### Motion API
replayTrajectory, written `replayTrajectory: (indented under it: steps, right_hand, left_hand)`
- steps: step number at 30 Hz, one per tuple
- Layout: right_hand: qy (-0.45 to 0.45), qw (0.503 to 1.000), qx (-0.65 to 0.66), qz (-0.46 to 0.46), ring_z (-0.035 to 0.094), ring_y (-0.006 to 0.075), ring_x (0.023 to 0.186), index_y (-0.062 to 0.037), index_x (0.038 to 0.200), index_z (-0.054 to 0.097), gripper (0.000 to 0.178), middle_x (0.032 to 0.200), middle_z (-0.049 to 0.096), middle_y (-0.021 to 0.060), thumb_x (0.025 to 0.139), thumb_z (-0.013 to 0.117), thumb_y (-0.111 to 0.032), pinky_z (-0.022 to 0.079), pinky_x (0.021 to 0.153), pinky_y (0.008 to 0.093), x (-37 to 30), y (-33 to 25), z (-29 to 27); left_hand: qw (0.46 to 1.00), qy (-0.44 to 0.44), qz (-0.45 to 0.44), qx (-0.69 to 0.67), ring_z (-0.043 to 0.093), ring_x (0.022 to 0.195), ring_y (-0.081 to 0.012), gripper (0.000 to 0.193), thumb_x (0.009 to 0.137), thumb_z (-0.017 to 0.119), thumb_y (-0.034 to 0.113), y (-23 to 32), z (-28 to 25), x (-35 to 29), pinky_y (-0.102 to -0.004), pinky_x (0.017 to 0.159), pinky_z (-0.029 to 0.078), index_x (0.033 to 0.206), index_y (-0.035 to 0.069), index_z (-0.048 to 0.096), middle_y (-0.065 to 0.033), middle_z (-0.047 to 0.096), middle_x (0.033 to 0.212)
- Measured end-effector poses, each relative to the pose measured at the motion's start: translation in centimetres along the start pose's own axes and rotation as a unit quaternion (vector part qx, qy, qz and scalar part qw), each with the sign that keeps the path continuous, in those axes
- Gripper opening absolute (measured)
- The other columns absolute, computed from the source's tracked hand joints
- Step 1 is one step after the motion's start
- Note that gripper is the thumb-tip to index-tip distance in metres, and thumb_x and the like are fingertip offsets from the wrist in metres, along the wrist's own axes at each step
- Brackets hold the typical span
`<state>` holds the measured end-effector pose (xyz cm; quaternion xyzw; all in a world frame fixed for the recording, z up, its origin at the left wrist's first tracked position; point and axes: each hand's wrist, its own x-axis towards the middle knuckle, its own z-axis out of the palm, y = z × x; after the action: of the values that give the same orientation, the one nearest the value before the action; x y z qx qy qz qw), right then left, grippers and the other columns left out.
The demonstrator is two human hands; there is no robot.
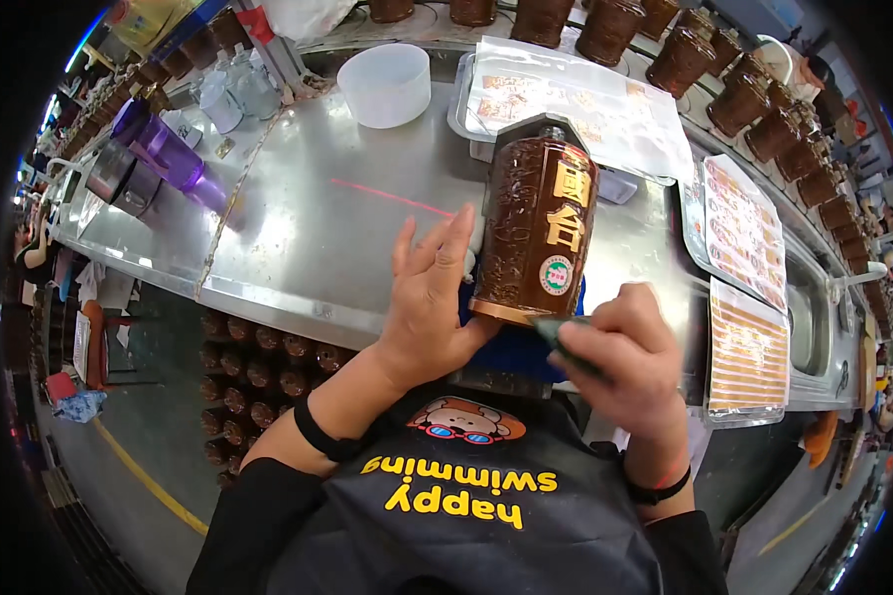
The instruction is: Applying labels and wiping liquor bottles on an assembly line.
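Observation:
A dark brown textured bottle (531, 223) with gold lettering and a round green-and-white sticker lies on the bench in front of me, its base toward me. A gold strip (506, 311) runs along its lower edge. My left hand (432, 297) is at the bottle's left side, fingers stretched upward and thumb by the base. My right hand (630, 362) grips a thin dark green scraper (577, 355), whose tip meets the gold strip. Something blue (521, 355) is partly visible beneath the bottle; the bottle's underside is hidden.
Label sheets lie on a tray (456, 119) behind the bottle; striped gold sheets (749, 347) are at right. A white tub (385, 87), a purple bottle (174, 154) and a sink (814, 317) share the bench. More brown bottles (683, 59) line the back; others stand below.

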<state>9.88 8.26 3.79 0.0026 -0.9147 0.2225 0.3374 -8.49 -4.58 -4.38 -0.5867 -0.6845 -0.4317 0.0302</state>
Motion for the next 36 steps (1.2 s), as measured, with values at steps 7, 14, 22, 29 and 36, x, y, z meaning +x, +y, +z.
replayTrajectory:
  steps: [7, 14, 22, 29, 36]
  right_hand:
    - [-0.034, 0.999, 0.027, -0.018, 0.05, 0.0206, 0.065, -0.0068, 0.087, 0.067, 0.032, 0.077, 0.051, 0.0026, 0.057, 0.078, -0.007, 0.037, 0.061, 0.0359, 0.7, -0.9, 0.1]
    - [-0.029, 0.999, 0.036, -0.011, 0.046, 0.0224, 0.064, -0.006, 0.089, 0.068, 0.036, 0.076, 0.051, 0.0038, 0.056, 0.08, -0.003, 0.036, 0.059, 0.0351, 0.9, -1.3, 0.0]
    - [-0.021, 0.999, 0.003, -0.024, 0.048, 0.0211, 0.064, -0.0055, 0.088, 0.067, 0.03, 0.077, 0.05, 0.0032, 0.059, 0.076, -0.004, 0.037, 0.06, 0.035, 1.2, -1.2, 0.6]
    - [-0.036, 0.996, 0.067, -0.051, 0.05, 0.0209, 0.064, -0.0047, 0.088, 0.067, 0.032, 0.077, 0.052, 0.0033, 0.058, 0.078, -0.006, 0.038, 0.059, 0.034, 1.7, -1.4, 0.7]
    - [0.101, 0.984, 0.064, 0.129, 0.059, 0.029, 0.093, 0.0034, 0.117, 0.057, 0.035, 0.112, 0.061, 0.021, 0.082, 0.057, 0.01, 0.051, 0.079, 0.0357, -1.2, 0.4, 0.2]
  left_hand:
    - [0.999, 0.037, 0.011, -0.003, 0.046, 0.126, -0.033, 0.095, 0.074, 0.077, 0.032, 0.1, -0.1, 0.5, -0.057, 0.111, 0.016, 0.147, -0.004, 0.028, -0.0191, 0.05, 0.134]
    - [0.999, 0.03, 0.023, 0.017, 0.045, 0.126, -0.0333, 0.098, 0.075, 0.076, 0.037, -0.2, -0.6, 0.7, -0.0578, 0.111, 0.016, 0.147, -0.004, 0.025, -0.0206, 0.049, 0.134]
    - [1.0, 0.016, 0.017, 0.018, 0.047, 0.124, -0.0313, 0.096, 0.075, 0.076, 0.038, 0.2, -1.3, 0.9, -0.0581, 0.11, 0.016, 0.146, -0.005, 0.028, -0.0196, 0.051, 0.132]
    - [0.994, 0.032, 0.089, 0.063, 0.046, 0.125, -0.0313, 0.094, 0.074, 0.077, 0.035, 0.4, -2.4, 2.0, -0.0577, 0.11, 0.018, 0.146, -0.004, 0.031, -0.0201, 0.048, 0.137]
    - [0.937, -0.037, -0.11, -0.33, 0.044, 0.127, -0.0265, 0.07, 0.094, 0.057, 0.041, -1.2, -3.2, 5.0, -0.0424, 0.109, 0.03, 0.144, -0.002, 0.033, -0.015, 0.048, 0.137]
